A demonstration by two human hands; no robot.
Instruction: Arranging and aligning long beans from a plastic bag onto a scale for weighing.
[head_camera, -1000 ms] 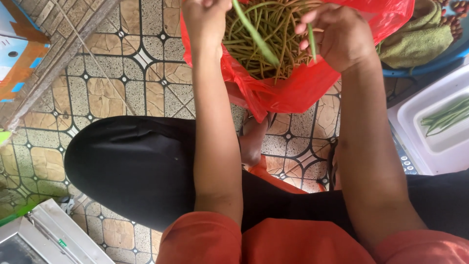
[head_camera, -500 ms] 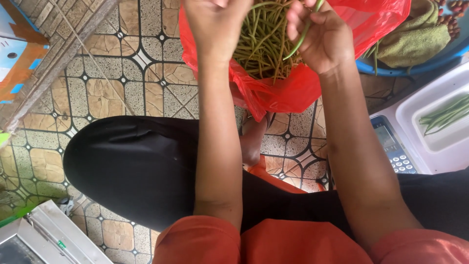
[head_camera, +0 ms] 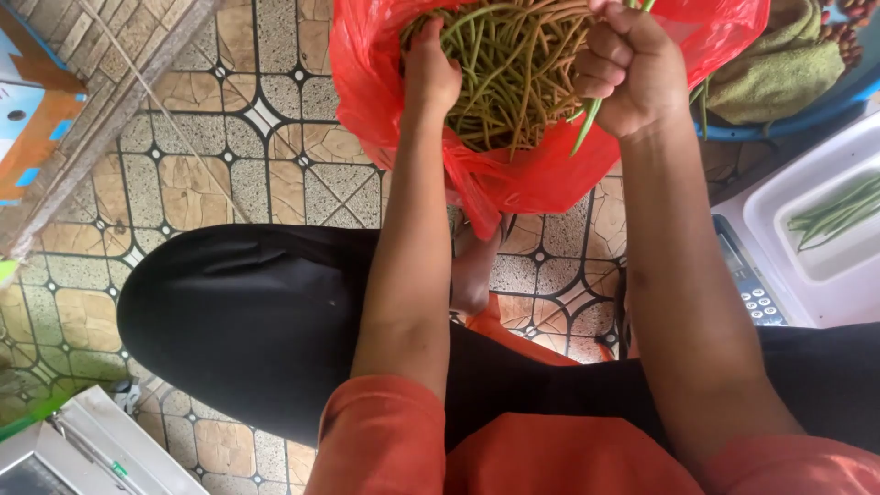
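Note:
A red plastic bag (head_camera: 541, 179) full of long green beans (head_camera: 513, 73) stands open on the tiled floor in front of my knees. My left hand (head_camera: 429, 73) reaches into the bag's left side, fingers down among the beans. My right hand (head_camera: 632, 69) is a closed fist at the bag's right rim, gripping a few green beans (head_camera: 587, 124) whose ends hang below it.
A white weighing scale (head_camera: 807, 238) at right carries a tray with a few beans. A blue basin (head_camera: 825, 101) with a green cloth (head_camera: 779, 64) sits at top right. A cardboard box (head_camera: 27, 119) lies at far left, a grey metal object (head_camera: 82, 454) at bottom left.
The view has dropped a little. My left hand went down into the beans on the bag's left side. My right hand closed into a fist on a few beans.

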